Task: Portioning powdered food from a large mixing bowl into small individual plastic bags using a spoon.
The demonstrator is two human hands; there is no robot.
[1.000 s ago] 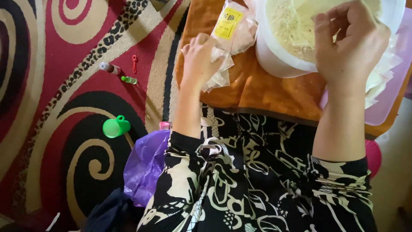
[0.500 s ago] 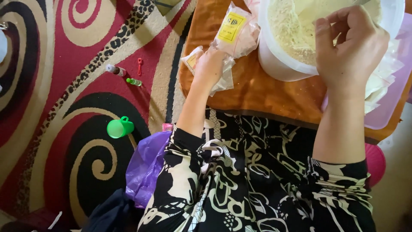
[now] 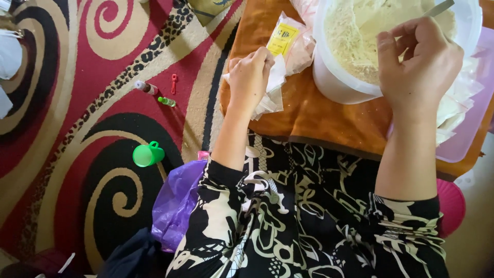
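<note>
Now the small clear bags [image 3: 270,90] lie on the orange board beside the white tub of pale powder [image 3: 355,46]. Her left hand [image 3: 249,77] has slid down onto them, fingers curled shut, pinching one up. Her right hand [image 3: 419,59] stays over the tub, closed around a metal spoon handle [image 3: 437,7].

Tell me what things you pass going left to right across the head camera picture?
Green toy cup → purple plastic bag → left hand clutching a small clear bag → white tub of pale powder → right hand over the tub.
</note>
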